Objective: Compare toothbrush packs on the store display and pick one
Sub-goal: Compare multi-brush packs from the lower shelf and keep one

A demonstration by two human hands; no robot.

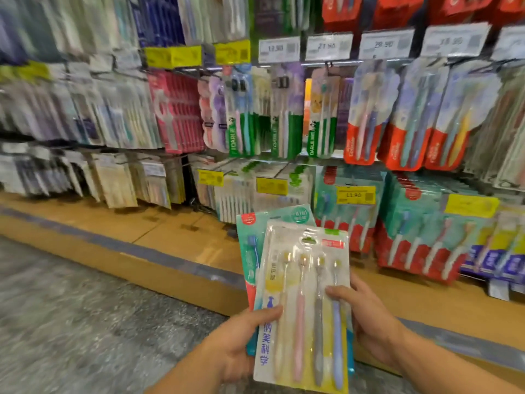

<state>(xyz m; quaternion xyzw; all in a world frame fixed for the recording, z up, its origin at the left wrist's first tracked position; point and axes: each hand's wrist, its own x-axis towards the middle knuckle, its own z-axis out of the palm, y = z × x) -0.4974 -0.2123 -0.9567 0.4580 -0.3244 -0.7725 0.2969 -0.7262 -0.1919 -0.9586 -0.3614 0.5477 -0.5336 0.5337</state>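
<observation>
Midway: two packs off display, compared. White four-brush pack [305,302] held in front, pinched by left hand [235,342] and right hand [366,322]; teal pack [252,251] stacked behind. Final pick not yet made.

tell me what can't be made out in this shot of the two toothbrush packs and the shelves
Head view only:
- Teal pack: mostly hidden behind the white four-brush pack; its brush count cannot be told.
- White pack's small print: too small to read.
- Left shelves: smeared by motion blur, products unidentifiable.
- Yellow tag: price blurred.
- Left hand and right hand: fingers behind the packs hidden.
</observation>
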